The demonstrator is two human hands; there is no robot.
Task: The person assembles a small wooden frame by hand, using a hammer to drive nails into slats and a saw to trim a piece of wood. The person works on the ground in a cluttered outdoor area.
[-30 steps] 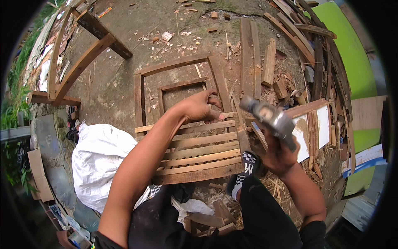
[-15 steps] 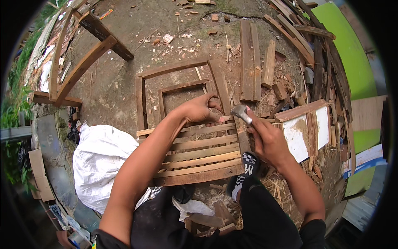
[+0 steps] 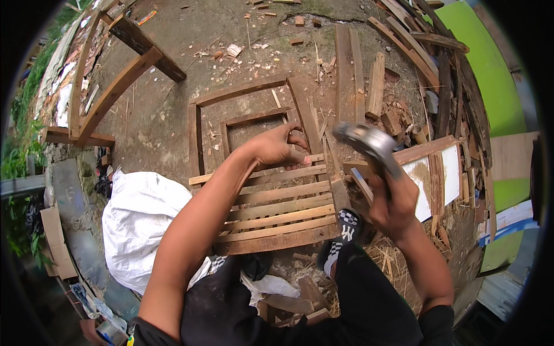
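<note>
In front of me lies a wooden frame (image 3: 195,141) with light slats (image 3: 283,193) laid across its near half. My left hand (image 3: 280,149) bends over the right end of the uppermost slat (image 3: 314,158), thumb and fingertips pressed on it close to the frame's side rail. Whether a nail sits under those fingers cannot be made out. My right hand (image 3: 395,199) is closed around the handle of a hammer (image 3: 369,141), whose metal head is raised to the right of the frame and blurred by motion. A smaller wooden frame (image 3: 225,138) lies inside the far opening.
A white sack (image 3: 144,225) bulges at the left. Long planks (image 3: 346,75) and scrap wood (image 3: 392,124) lie to the right, beside a white-faced wooden panel (image 3: 450,173). A wooden structure (image 3: 118,95) stands far left. My shoe (image 3: 347,225) is by the frame's near right corner.
My right hand has lifted the hammer from beside the slat's end, up and to the right. My left hand has stayed nearly in place on the slat.
</note>
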